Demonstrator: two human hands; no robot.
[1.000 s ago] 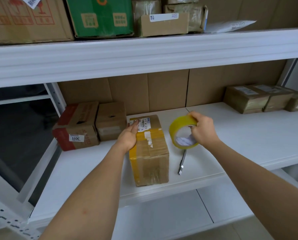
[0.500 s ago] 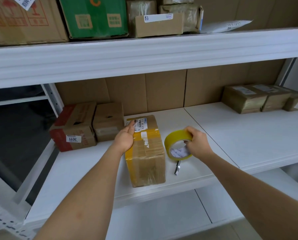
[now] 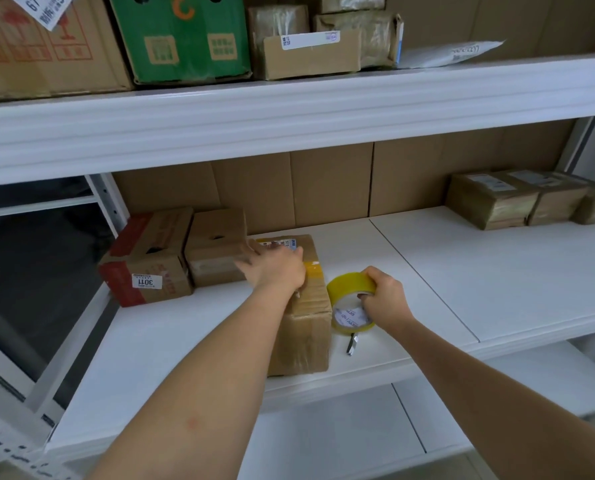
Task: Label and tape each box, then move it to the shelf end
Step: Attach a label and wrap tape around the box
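Yellow tape roll stands on edge on the white shelf board, gripped by the right hand, whose thumb lies over the top of the roll while the fingers curl in through its core. The roll sits near the board's front edge, just right of the box, and a small metal cutter lies on the board just below it, toward the front edge.

The left hand lies flat on the top of that cardboard box, fingers straight and spread, reaching toward its far left corner. The box stands at the middle of the board, its near end close to the front edge; it carries a white label at the far end and a band of yellow tape across the top.

Just left of it, toward the board's left end, a plain carton and a red-and-brown carton stand side by side. At the far right end sit three wrapped parcels in a row. The upper shelf holds a green carton among brown ones
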